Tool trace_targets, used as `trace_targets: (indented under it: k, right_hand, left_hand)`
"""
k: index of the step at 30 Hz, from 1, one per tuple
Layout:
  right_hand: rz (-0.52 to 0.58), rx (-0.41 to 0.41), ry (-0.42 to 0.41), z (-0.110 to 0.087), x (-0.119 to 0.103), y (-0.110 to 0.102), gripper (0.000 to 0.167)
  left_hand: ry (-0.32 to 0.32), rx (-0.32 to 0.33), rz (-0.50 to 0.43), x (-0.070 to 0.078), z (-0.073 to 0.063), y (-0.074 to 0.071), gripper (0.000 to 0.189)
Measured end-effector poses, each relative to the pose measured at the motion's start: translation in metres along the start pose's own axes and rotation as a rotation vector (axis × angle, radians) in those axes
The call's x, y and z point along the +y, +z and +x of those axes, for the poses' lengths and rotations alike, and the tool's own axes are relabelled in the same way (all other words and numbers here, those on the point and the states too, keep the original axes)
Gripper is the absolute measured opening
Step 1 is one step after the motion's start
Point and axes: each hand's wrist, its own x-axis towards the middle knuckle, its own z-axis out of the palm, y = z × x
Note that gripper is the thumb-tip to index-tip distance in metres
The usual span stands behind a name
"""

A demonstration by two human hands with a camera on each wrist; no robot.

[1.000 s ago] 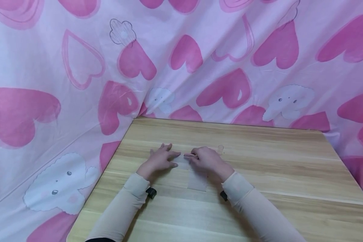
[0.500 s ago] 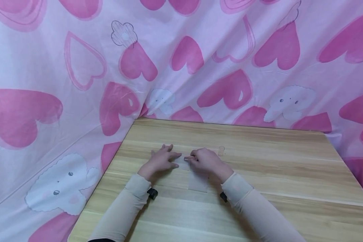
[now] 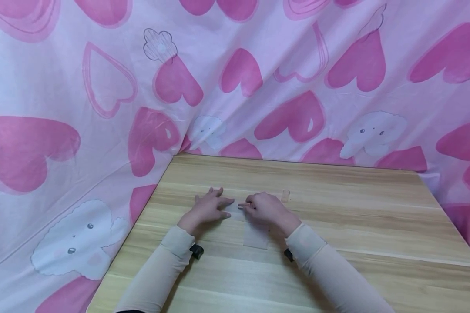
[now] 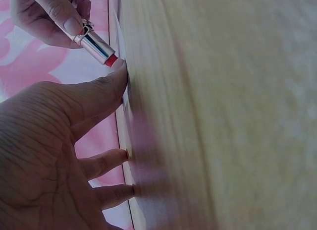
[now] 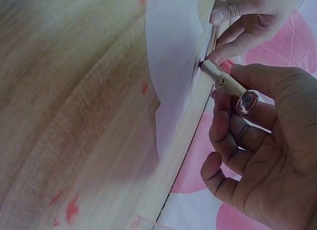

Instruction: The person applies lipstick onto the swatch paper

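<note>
My right hand (image 3: 264,208) grips a silvery lipstick tube (image 5: 229,84), its red tip (image 4: 111,60) touching a thin translucent sheet (image 3: 256,235) that lies flat on the wooden table (image 3: 360,226). In the right wrist view the sheet (image 5: 171,66) shows pale against the wood. My left hand (image 3: 209,206) presses its spread, straight fingers (image 4: 106,84) down on the sheet's left part, just left of the lipstick tip. Both hands nearly touch at mid-table.
A small clear cap (image 3: 285,195) stands on the table just beyond my right hand. Red smears (image 5: 67,207) mark the wood in the right wrist view. A pink heart-patterned cloth (image 3: 102,87) hangs behind and to the left of the table.
Almost nothing has changed; both hands hold nearly the same place, with the lipstick tip staying at the sheet.
</note>
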Motion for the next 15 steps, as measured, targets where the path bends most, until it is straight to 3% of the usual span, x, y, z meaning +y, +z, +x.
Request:
trace_targets:
  k: [15]
  right_hand:
    - [0.008, -0.015, 0.004, 0.0016, -0.0028, -0.0016, 0.022]
  left_hand:
    - [0.010, 0.008, 0.031, -0.0027, 0.0014, 0.0024, 0.053]
